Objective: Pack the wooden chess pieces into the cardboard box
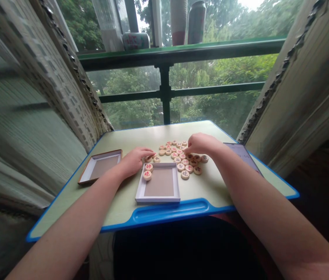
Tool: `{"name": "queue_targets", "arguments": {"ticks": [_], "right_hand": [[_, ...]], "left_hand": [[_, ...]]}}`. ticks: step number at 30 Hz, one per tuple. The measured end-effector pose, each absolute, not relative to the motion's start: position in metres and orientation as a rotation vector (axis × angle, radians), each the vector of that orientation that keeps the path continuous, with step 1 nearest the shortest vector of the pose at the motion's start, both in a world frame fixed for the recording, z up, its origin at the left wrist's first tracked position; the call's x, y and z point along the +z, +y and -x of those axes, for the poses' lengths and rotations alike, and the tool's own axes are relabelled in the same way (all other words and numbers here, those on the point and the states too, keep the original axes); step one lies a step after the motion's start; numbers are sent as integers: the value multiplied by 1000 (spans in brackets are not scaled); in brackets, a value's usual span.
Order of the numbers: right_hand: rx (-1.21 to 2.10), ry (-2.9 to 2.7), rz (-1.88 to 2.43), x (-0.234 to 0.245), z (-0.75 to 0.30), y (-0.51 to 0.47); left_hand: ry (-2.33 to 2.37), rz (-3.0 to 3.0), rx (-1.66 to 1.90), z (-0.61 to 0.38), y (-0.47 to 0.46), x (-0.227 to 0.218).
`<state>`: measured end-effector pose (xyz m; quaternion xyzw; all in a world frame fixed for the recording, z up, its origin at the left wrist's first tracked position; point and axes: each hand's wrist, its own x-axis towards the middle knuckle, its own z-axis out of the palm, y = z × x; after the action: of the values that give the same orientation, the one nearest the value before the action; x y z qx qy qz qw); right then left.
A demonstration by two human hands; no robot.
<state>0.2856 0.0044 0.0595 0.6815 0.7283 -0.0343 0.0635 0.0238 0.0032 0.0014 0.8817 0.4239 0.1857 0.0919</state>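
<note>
Round wooden Chinese chess pieces (185, 174) with red or black characters lie in a loose cluster mid-table. My left hand (133, 160) reaches over the cluster's left edge, fingers stretched out above a few pieces. At the upper right of the cluster, my right hand (200, 143) is bent downward with its fingers closed, the tips down at a Chinese chess piece that they largely hide. In front of the cluster stands a shallow white box tray (158, 200). Two red-marked pieces, the upper piece (149, 167) and the lower piece (147, 175), sit in its left side.
A brown-edged box lid (85, 181) lies at the left of the blue-rimmed folding table (118, 136). At the right, a phone (242, 153) is partly behind my right forearm. Cans (197, 21) and a cup (178, 23) stand on the window ledge beyond a green railing (164, 93).
</note>
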Motion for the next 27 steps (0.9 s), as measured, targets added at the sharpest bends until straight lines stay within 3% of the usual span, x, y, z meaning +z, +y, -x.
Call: {"name": "queue_targets", "arguments": {"ticks": [15, 23, 27], "right_hand": [[6, 2431, -2187, 56, -279, 5], [-54, 2802, -1757, 37, -264, 5], [-45, 2712, -1894, 38, -262, 4]], "left_hand": [[1309, -2685, 683, -25, -1, 9], [1392, -2555, 702, -28, -4, 9], [1404, -2564, 739, -28, -6, 11]]}}
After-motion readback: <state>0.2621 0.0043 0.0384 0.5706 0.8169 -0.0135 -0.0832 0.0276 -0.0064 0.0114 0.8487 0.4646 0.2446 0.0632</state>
